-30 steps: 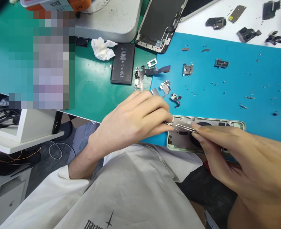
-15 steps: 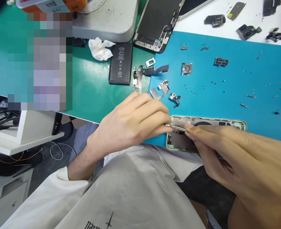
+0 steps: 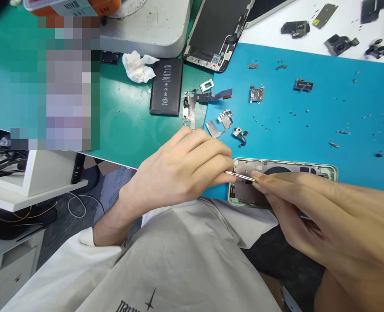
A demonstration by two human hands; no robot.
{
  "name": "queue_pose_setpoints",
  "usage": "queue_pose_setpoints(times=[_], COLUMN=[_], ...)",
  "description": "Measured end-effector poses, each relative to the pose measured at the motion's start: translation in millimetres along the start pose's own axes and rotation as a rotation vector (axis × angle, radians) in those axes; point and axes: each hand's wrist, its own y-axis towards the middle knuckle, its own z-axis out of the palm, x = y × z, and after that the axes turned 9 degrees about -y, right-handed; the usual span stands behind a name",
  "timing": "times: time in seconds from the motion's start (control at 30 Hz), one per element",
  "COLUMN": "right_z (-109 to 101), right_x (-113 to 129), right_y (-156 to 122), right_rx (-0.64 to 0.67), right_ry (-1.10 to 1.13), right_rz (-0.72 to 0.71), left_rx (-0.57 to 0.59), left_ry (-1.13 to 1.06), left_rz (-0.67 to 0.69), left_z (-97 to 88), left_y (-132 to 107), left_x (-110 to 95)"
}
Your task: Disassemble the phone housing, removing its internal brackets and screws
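Note:
Slim metal tweezers (image 3: 243,176) are pinched between the thumb and fingertips of my right hand (image 3: 304,201), pointing left. Their tip reaches the fingers of my left hand (image 3: 185,167), which is curled closed, thumb beneath the index finger. What those fingers grip, if anything, is too small and hidden to name. Below the tweezers lies a phone housing (image 3: 244,196) with a pale green frame and a bare grey inside. My right hand covers much of its lower right part. Just above my left hand are a charging-port flex cable (image 3: 192,108) and a small silver bracket with flex (image 3: 222,123).
A black battery (image 3: 166,86) and crumpled tissue (image 3: 139,67) lie on the green mat. A SIM tray (image 3: 206,85), a card reader (image 3: 256,94) and several screws are spread about. A phone screen (image 3: 216,34) leans at the back, near camera modules (image 3: 341,44) on white paper.
The tweezers have tilted slightly, and their tip shows brighter beside my left fingers. Both hands stay almost in place; the whole view has shifted a touch.

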Motion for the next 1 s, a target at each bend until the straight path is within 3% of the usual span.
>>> queue_pose_setpoints(times=[0.33,0.67,1.0], right_z=[1.6,2.7,0.0], right_x=[-2.2,-5.5,-5.8], right_y=[1.4,-1.9,1.0], right_rx=[0.047,0.041,0.069], right_ry=[0.013,0.184,0.157], right_rz=[0.016,0.089,0.046], left_rx=[-0.002,-0.078,-0.054], left_ry=[0.058,0.025,0.053], left_rz=[0.024,0.022,0.036], left_z=[0.5,3.6,3.1], left_y=[1.6,-0.1,-0.7], left_x=[-2.6,-1.7,-1.0])
